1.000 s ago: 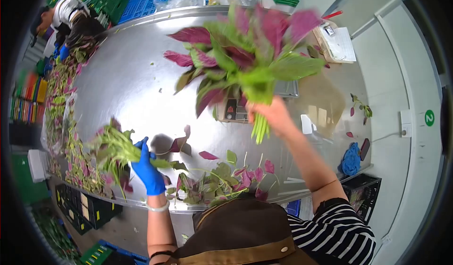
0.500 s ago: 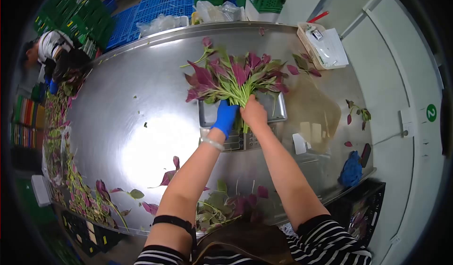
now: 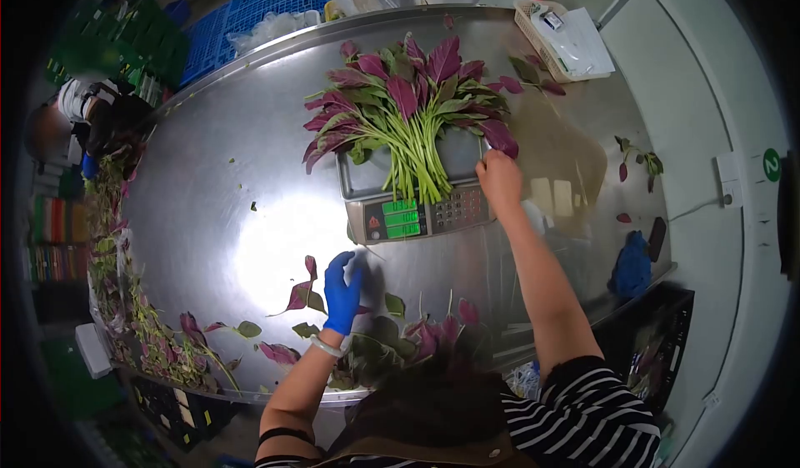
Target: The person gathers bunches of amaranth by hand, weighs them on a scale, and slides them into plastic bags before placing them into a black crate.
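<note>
A bunch of purple-and-green leafy amaranth (image 3: 417, 126) lies on the metal pan (image 3: 362, 186) of a digital scale (image 3: 454, 215), stems toward me. Green digits are lit on the scale's display. My right hand (image 3: 502, 183), bare, is at the pan's right edge with its fingers curled, just below a purple leaf; whether they pinch the leaf or the rim is hidden. Below the scale, my left hand (image 3: 342, 295) in a blue glove hovers over the table, holding nothing, thumb and fingers apart. Loose stems and leaves (image 3: 425, 339) lie near my body.
The steel table (image 3: 192, 226) has heaped stems (image 3: 154, 335) along its left edge. At the back right stands a basket (image 3: 542, 47) with papers. A blue crumpled glove or cloth (image 3: 632, 264) lies at right. Another person (image 3: 100, 118) works at the far left.
Both hands have let go of the amaranth bunch, which now rests on the scale. My left hand has drawn back toward me; my right has moved to the pan's right edge. The display has come into view.
</note>
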Demonstrator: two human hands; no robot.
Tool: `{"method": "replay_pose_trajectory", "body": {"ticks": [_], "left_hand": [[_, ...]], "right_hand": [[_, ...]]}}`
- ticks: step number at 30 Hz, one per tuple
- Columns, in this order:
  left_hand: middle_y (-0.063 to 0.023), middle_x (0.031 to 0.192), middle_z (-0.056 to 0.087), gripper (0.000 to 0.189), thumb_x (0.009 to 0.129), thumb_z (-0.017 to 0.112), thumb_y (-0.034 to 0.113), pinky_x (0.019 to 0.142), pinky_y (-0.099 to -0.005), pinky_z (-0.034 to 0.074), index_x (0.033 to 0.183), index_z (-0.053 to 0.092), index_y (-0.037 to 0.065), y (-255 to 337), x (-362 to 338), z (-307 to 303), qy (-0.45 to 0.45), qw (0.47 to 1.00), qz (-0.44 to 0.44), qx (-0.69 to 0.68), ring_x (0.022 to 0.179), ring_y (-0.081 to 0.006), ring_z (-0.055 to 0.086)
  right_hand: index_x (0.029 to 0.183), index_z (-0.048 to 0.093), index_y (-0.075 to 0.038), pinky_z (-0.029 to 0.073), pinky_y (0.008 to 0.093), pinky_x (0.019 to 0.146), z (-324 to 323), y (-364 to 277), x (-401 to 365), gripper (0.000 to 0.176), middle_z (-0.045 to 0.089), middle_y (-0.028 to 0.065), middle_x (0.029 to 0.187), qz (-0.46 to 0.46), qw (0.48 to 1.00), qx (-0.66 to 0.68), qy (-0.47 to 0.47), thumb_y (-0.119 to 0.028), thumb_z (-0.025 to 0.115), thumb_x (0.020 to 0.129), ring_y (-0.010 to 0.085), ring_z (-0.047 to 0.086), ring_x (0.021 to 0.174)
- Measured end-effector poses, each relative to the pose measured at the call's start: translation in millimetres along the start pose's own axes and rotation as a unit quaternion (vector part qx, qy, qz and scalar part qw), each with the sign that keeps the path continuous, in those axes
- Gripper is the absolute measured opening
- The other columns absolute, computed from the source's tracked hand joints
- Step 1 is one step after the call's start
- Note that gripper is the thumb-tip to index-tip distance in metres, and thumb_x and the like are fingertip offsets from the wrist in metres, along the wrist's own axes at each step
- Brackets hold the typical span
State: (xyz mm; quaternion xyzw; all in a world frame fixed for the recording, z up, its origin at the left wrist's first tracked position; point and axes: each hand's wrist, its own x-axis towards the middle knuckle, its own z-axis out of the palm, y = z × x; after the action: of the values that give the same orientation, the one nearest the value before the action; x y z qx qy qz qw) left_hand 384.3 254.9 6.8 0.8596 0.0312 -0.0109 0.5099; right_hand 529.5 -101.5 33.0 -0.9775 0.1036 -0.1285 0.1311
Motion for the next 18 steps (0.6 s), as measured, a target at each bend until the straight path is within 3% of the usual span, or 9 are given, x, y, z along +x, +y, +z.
{"method": "replay_pose_trajectory", "body": {"ticks": [2,5,7,9,11,14,16,17,18], "left_hand": [[-0.0176,0.122,0.054,0.043,0.079,0.068,0.019,0.094,-0.0425,0.040,0.118,0.056,0.004,-14.6,-32.9,-10.6,-0.030,0.980,0.067,0.183,0.114,-0.0344,0.049],[-0.0202,0.122,0.052,0.047,0.076,0.069,0.022,0.096,-0.0460,0.038,0.117,0.056,0.006,-20.9,-75.4,-23.6,-0.092,0.972,0.087,0.199,0.114,-0.0383,0.047],[-0.0188,0.122,0.052,0.047,0.074,0.070,0.020,0.095,-0.0441,0.040,0.117,0.056,0.007,-14.4,-97.6,-30.9,-0.143,0.962,0.113,0.205,0.111,-0.0379,0.050],[-0.0171,0.118,0.055,0.044,0.075,0.069,0.019,0.094,-0.0437,0.041,0.116,0.057,0.007,-15.0,-120.8,-35.1,-0.161,0.960,0.112,0.201,0.109,-0.0367,0.051],[-0.0150,0.109,0.060,0.036,0.076,0.065,0.018,0.088,-0.0438,0.043,0.109,0.060,0.007,-9.9,-130.1,-37.9,-0.152,0.956,0.148,0.204,0.102,-0.0356,0.055],[-0.0136,0.099,0.063,0.031,0.074,0.062,0.014,0.082,-0.0427,0.045,0.105,0.062,0.008,14.1,-132.1,-46.7,-0.090,0.965,0.152,0.194,0.093,-0.0343,0.058],[-0.0130,0.093,0.064,0.026,0.076,0.058,0.007,0.079,-0.0404,0.046,0.101,0.063,0.009,5.6,-140.2,-40.9,-0.008,0.969,0.095,0.226,0.088,-0.0329,0.059],[-0.0131,0.098,0.063,0.029,0.076,0.058,0.007,0.081,-0.0415,0.045,0.105,0.062,0.009,13.5,-140.6,-39.2,-0.018,0.974,0.101,0.202,0.092,-0.0332,0.058],[-0.0132,0.103,0.062,0.032,0.077,0.058,0.007,0.084,-0.0426,0.044,0.108,0.061,0.010,24.6,-138.1,-35.5,-0.026,0.978,0.108,0.179,0.096,-0.0335,0.057]], "right_hand": [[0.073,0.063,-0.002,0.051,0.0413,0.062,-9.0,-7.7,-1.1,0.019,0.065,0.0148,0.074,-0.005,0.999,0.031,-0.036,-0.020,0.067,0.071,0.0333,0.062,0.065],[0.066,0.062,-0.002,0.050,0.0402,0.057,-69.7,-32.6,-24.5,0.016,0.064,0.0134,0.066,0.051,0.983,0.149,-0.095,-0.017,0.066,0.071,0.0335,0.061,0.059],[0.072,0.064,-0.003,0.050,0.0382,0.061,-97.4,-44.4,-66.9,0.017,0.066,0.0132,0.073,0.030,0.932,0.239,-0.271,-0.020,0.066,0.072,0.0311,0.064,0.066],[0.083,0.066,-0.003,0.050,0.0389,0.069,-86.5,-41.0,-128.6,0.023,0.067,0.0139,0.085,-0.117,0.843,0.263,-0.454,-0.024,0.068,0.074,0.0282,0.065,0.078],[0.094,0.064,-0.003,0.049,0.0400,0.077,-112.0,-54.0,-163.2,0.032,0.066,0.0152,0.094,-0.208,0.763,0.233,-0.566,-0.026,0.069,0.073,0.0298,0.064,0.087],[0.103,0.061,-0.001,0.048,0.0419,0.081,-86.9,1.4,-168.4,0.042,0.065,0.0178,0.099,-0.044,0.870,0.266,-0.412,-0.029,0.071,0.073,0.0339,0.061,0.093],[0.111,0.057,0.000,0.047,0.0421,0.086,-74.6,52.5,-144.2,0.051,0.061,0.0209,0.108,-0.080,0.974,0.059,-0.202,-0.030,0.072,0.072,0.0354,0.057,0.103],[0.117,0.054,-0.001,0.046,0.0443,0.087,-77.4,75.3,-127.7,0.058,0.058,0.0202,0.113,-0.077,0.971,-0.060,-0.219,-0.029,0.073,0.070,0.0353,0.055,0.107],[0.115,0.054,-0.002,0.046,0.0443,0.087,-66.6,105.4,-127.6,0.052,0.058,0.0184,0.111,-0.111,0.973,-0.154,-0.129,-0.026,0.070,0.072,0.0342,0.054,0.106]]}}
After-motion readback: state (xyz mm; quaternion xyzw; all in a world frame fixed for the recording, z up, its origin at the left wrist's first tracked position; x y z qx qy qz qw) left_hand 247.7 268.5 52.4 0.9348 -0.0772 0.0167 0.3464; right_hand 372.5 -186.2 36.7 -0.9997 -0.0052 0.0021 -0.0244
